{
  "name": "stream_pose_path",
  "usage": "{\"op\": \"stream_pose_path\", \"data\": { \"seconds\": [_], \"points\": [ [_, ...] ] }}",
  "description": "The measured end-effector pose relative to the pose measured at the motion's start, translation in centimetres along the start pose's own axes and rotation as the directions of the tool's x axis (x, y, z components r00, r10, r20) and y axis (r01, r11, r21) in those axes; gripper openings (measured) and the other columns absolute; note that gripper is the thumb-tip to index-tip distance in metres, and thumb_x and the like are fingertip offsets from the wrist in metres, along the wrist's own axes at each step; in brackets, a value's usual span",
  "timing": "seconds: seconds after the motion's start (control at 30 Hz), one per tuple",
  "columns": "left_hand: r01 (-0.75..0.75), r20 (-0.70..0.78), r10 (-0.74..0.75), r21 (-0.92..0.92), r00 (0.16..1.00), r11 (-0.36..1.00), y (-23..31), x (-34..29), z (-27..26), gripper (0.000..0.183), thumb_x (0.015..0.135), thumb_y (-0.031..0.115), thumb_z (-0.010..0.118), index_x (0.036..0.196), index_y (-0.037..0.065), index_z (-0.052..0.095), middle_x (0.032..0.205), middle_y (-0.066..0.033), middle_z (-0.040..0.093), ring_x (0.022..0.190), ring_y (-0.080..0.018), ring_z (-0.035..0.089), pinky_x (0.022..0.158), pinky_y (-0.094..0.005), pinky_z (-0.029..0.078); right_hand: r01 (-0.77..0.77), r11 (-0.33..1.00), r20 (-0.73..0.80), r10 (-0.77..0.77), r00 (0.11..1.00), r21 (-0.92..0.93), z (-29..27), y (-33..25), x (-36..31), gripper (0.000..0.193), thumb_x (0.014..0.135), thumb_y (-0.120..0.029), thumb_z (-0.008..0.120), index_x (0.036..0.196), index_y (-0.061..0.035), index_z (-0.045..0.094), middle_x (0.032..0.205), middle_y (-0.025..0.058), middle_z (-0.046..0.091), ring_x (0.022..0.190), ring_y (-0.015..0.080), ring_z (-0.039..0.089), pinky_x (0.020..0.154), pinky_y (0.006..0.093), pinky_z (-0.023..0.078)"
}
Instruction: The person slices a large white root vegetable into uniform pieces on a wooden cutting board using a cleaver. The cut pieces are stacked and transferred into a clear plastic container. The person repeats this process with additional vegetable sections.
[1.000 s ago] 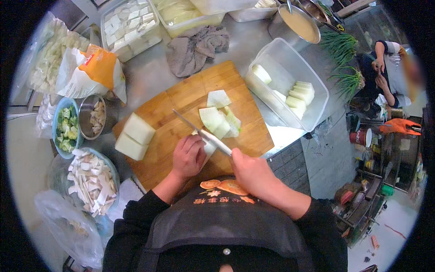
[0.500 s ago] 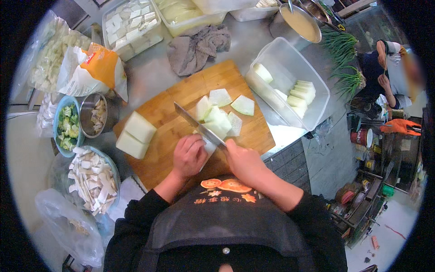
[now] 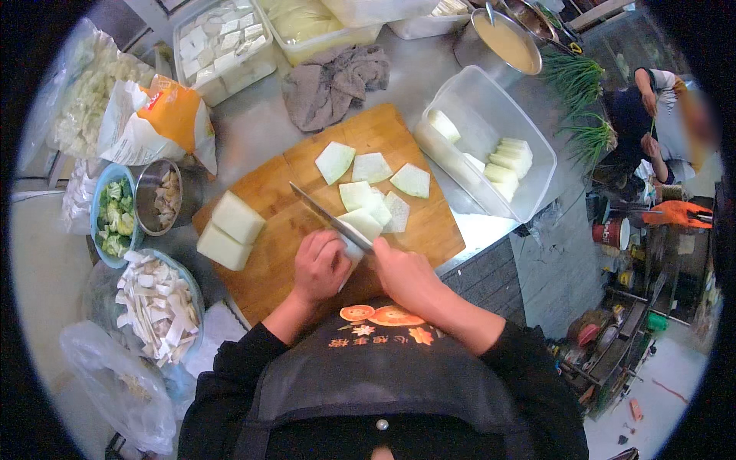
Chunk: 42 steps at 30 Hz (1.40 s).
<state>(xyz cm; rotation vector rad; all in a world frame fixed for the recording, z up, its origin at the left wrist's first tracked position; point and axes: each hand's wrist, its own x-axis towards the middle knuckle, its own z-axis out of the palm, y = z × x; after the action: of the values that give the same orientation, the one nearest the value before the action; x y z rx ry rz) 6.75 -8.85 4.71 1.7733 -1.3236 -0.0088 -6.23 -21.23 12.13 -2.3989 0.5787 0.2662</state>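
My right hand (image 3: 405, 270) is closed round the handle of a kitchen knife (image 3: 325, 215). The blade runs up and to the left, against a pale block of winter melon (image 3: 353, 251). With curled fingers my left hand (image 3: 320, 264) holds that block down beside the blade. A freshly cut slice (image 3: 360, 223) leans on the blade's far side. Beyond it, several thin green-edged slices (image 3: 335, 162) lie scattered over the wooden cutting board (image 3: 280, 180). Two thick melon blocks (image 3: 231, 229) rest together at the board's left edge.
Right of the board, a clear plastic tub (image 3: 529, 184) contains melon slices. Bowls of broccoli (image 3: 115, 216) and sliced white pieces (image 3: 156, 307) stand at left. Behind the board lie a grey towel (image 3: 326, 84) and a tofu tub (image 3: 226, 50). At far right, another person's hands (image 3: 650, 123) handle green onions.
One slice has moved away from the knife to the far side of the board. The knife has shifted slightly left, and a new slice lies against its blade.
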Motion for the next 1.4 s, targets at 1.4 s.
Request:
{"op": "stream_pose_path", "data": {
  "seconds": [1.4],
  "points": [
    [-0.014, 0.021, 0.014, -0.024, 1.000, 1.000, -1.1, -2.0, -0.3, 0.028, 0.066, -0.001, 0.058, 0.093, 0.006, 0.058, 0.099, -0.0119, 0.058, 0.094, -0.0327, 0.053, 0.085, -0.0406, 0.041, -0.007, 0.996, 0.005, 0.007, 1.000, -0.090, -2.2, -2.5, -3.1, 0.010, 0.083, -0.004, 0.046, 0.090, -0.0017, 0.040, 0.068, 0.0188, 0.060, 0.061, 0.0369, 0.062, 0.051, 0.0461, 0.049]
  ]
}}
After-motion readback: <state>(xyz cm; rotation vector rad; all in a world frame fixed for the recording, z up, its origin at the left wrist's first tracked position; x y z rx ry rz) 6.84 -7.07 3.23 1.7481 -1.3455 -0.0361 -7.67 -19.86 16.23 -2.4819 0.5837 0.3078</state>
